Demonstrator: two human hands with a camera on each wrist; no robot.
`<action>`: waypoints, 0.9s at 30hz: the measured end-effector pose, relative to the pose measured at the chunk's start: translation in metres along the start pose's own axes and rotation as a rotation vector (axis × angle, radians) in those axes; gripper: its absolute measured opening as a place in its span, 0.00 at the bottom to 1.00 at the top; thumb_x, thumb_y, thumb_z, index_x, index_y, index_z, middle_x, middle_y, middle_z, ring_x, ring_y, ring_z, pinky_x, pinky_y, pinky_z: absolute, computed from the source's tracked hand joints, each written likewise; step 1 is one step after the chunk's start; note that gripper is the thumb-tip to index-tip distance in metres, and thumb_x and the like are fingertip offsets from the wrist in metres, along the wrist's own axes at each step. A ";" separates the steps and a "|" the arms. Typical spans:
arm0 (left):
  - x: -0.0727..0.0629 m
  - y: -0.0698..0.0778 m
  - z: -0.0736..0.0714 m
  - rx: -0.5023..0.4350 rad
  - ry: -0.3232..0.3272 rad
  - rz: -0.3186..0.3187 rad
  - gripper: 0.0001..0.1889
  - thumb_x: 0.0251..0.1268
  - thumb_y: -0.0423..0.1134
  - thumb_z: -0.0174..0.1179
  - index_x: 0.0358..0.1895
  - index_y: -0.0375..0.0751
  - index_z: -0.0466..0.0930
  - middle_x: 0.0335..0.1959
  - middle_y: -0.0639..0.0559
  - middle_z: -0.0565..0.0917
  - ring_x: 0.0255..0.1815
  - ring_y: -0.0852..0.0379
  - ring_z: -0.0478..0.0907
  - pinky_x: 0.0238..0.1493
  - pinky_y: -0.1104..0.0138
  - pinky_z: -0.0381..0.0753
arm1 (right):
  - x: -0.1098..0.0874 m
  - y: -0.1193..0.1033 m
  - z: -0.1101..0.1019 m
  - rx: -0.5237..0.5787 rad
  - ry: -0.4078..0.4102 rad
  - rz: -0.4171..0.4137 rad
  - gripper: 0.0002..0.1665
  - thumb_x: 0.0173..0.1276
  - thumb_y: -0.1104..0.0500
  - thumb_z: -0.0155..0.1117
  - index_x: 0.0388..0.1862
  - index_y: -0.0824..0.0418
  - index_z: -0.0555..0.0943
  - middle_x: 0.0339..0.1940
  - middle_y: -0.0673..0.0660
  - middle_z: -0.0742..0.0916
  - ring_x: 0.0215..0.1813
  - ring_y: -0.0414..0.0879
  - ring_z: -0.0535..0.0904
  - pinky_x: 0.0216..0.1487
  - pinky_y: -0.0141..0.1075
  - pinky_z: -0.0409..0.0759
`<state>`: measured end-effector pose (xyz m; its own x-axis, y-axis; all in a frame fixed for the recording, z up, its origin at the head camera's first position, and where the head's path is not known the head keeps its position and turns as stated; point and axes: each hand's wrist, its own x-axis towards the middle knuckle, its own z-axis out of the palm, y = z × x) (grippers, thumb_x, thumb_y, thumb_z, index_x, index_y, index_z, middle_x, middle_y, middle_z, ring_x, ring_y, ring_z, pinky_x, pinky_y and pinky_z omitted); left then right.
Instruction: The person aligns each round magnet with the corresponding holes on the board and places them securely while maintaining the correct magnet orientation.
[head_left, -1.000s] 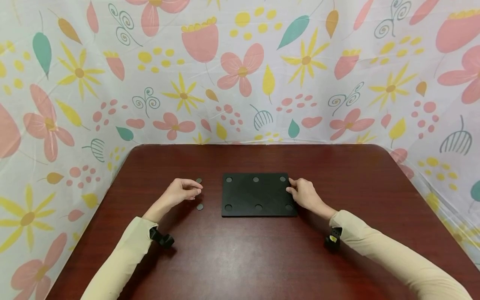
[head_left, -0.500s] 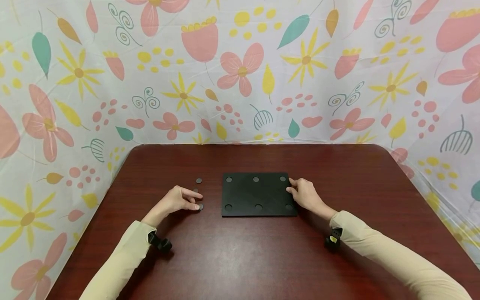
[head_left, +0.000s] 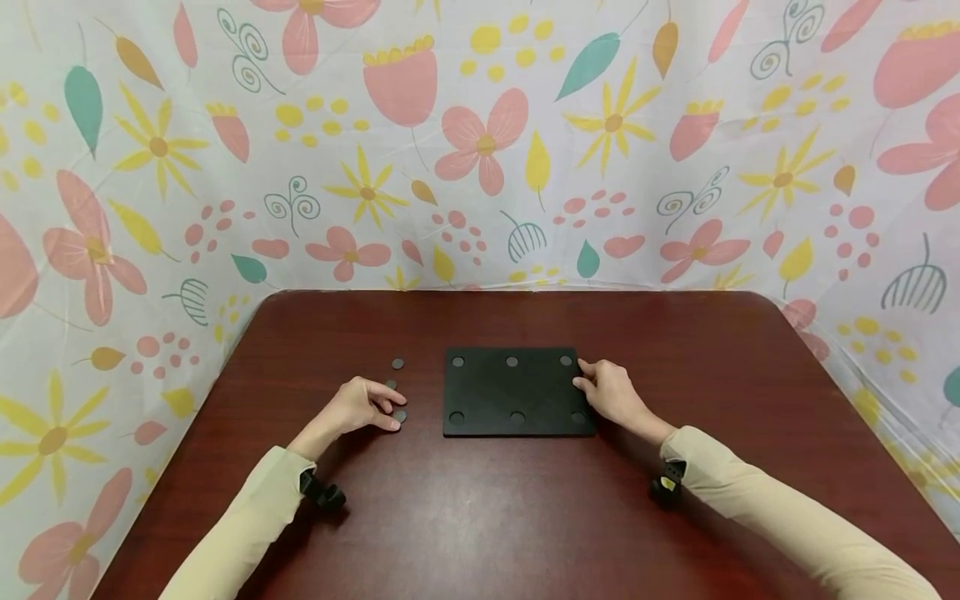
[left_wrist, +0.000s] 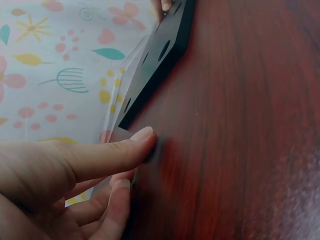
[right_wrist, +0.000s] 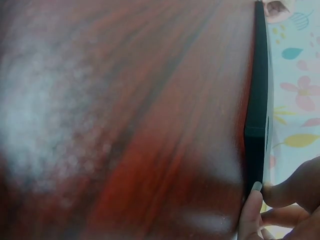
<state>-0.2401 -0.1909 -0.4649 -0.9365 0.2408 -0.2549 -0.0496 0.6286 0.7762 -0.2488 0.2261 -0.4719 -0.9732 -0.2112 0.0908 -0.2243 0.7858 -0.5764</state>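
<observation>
Three small grey discs lie on the table left of the board: a far disc [head_left: 398, 363], a middle disc [head_left: 392, 384] and a near disc [head_left: 401, 416]. My left hand [head_left: 366, 405] is at the near disc, thumb on its near side and index finger beyond it, with a gap between the tips. A dark blurred edge shows by that thumb [left_wrist: 142, 135] in the left wrist view. The flat black board [head_left: 510, 390] has several round recesses along its long sides. My right hand [head_left: 611, 390] holds its right edge with thumb and fingers [right_wrist: 251, 212].
The reddish-brown table [head_left: 480, 517] extends all round the board. Behind and beside it hangs a white cloth [head_left: 480, 233] with flower prints. Black camera straps [head_left: 322, 492] sit on both wrists.
My left hand has come nearer, from beside the far and middle discs to the near disc, uncovering the middle one. Its thumb and index have spread apart. The right hand and board stay put.
</observation>
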 end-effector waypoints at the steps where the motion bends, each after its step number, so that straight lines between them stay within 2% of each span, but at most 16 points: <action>1: 0.000 0.000 0.001 0.003 0.005 0.004 0.19 0.42 0.32 0.77 0.42 0.40 0.88 0.30 0.50 0.84 0.26 0.59 0.77 0.31 0.69 0.72 | 0.000 0.000 0.000 -0.003 -0.001 0.002 0.27 0.70 0.65 0.59 0.64 0.77 0.70 0.21 0.61 0.79 0.14 0.41 0.65 0.17 0.29 0.63; 9: 0.000 -0.001 0.004 0.022 0.037 0.032 0.18 0.39 0.32 0.79 0.39 0.40 0.89 0.28 0.51 0.83 0.24 0.60 0.77 0.32 0.69 0.74 | 0.000 -0.001 0.000 -0.009 0.001 0.000 0.27 0.70 0.65 0.59 0.64 0.77 0.70 0.21 0.60 0.79 0.15 0.41 0.65 0.17 0.29 0.63; 17: 0.000 -0.003 0.007 0.061 0.072 0.063 0.16 0.37 0.35 0.80 0.35 0.43 0.89 0.27 0.53 0.84 0.33 0.59 0.77 0.37 0.67 0.76 | -0.001 -0.001 0.001 -0.003 0.009 -0.002 0.26 0.70 0.65 0.59 0.64 0.77 0.70 0.24 0.61 0.81 0.13 0.40 0.63 0.17 0.29 0.61; 27: 0.000 0.001 0.012 0.054 0.104 0.036 0.12 0.40 0.37 0.79 0.33 0.44 0.89 0.27 0.53 0.82 0.33 0.58 0.75 0.37 0.67 0.75 | 0.000 0.000 0.001 -0.008 0.017 0.001 0.26 0.69 0.65 0.60 0.63 0.77 0.71 0.27 0.65 0.82 0.14 0.40 0.62 0.18 0.29 0.61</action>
<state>-0.2356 -0.1818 -0.4711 -0.9683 0.1879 -0.1644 0.0007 0.6606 0.7508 -0.2485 0.2255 -0.4728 -0.9740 -0.2007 0.1046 -0.2241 0.7907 -0.5697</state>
